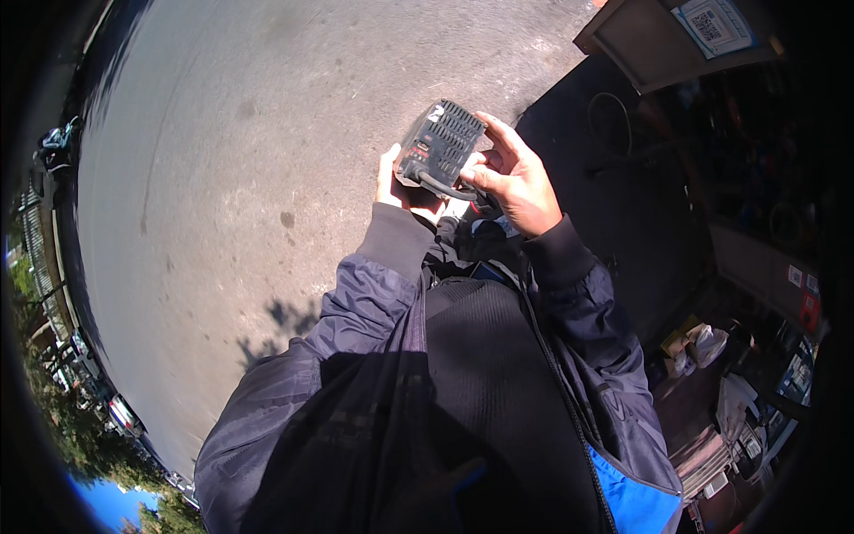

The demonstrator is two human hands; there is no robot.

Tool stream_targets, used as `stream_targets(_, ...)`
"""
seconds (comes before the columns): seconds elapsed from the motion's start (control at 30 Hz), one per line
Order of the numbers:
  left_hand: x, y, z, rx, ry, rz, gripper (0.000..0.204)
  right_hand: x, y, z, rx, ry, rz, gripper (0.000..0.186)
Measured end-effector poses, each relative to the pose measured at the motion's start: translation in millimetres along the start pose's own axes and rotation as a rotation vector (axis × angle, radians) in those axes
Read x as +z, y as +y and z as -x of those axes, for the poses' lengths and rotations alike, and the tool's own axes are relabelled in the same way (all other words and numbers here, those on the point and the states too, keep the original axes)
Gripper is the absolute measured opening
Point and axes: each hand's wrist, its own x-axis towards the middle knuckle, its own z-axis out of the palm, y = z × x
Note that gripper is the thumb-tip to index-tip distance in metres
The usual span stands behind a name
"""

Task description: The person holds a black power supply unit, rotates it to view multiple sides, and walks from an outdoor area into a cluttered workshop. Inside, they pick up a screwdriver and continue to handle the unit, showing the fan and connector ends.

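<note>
Both the left hand (390,189) and right hand (520,185) hold a vented black box (449,141), which partly hides the left, above pavement (240,169).

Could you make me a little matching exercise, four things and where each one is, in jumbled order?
1. Black box-shaped slotted device
2. Thick dark flexible cable
3. White, blue-edged rectangular label
4. Bright blue fabric panel

A. Upper right of the picture
B. Between bare left hand and bare right hand
C. Near the lower edge, right of middle
D. At the device's near end

Pairs: 1-B; 2-D; 3-A; 4-C
</note>
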Motion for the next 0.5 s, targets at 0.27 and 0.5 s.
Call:
stream_targets(0.27,13.9,-7.2,4.5,-0.044,0.081,-0.107,0.057,-10.4,2.0,16.8,-0.048,0.051,0.009,0.075)
stream_targets(0.5,32.4,-20.1,5.5,-0.063,0.002,-0.295,0.060,-22.0,-3.5,43.1,-0.114,0.138,0.050,0.071)
